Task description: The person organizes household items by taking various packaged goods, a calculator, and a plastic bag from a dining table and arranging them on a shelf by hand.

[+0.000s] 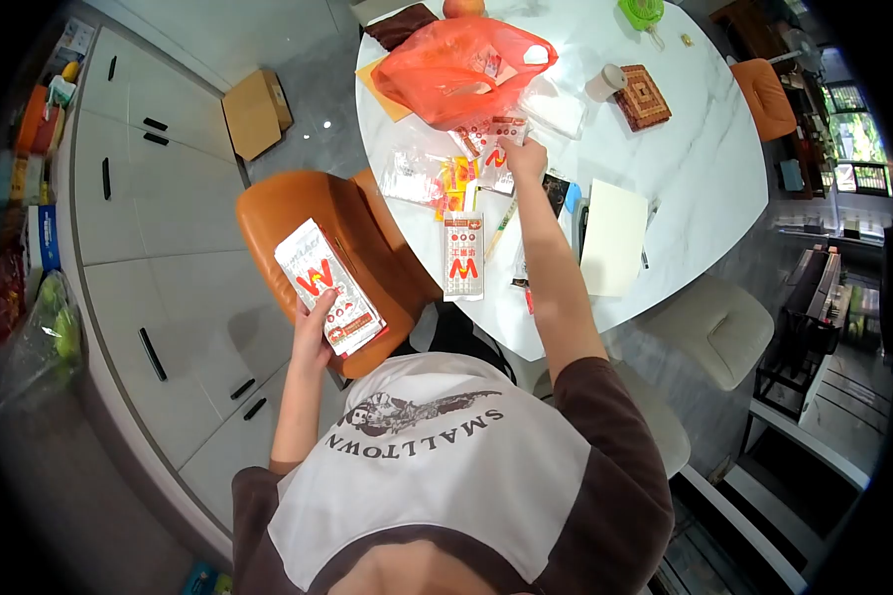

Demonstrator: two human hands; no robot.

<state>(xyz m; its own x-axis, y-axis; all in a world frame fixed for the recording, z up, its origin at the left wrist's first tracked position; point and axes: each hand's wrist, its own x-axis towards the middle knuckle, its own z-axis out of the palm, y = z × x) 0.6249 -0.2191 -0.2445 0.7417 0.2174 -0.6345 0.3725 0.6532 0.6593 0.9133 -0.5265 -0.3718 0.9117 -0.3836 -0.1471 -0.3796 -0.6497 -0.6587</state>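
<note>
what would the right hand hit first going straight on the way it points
Past the packet it touches, the right hand would probably meet the red bag first; depth is unclear.

Right hand [526, 160] stretched far forward, left hand [314, 329] clasped closer in.

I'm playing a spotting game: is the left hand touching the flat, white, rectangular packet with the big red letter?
Touching. The head view shows the left hand gripping the white packet, with the thumb over its printed front.
</note>
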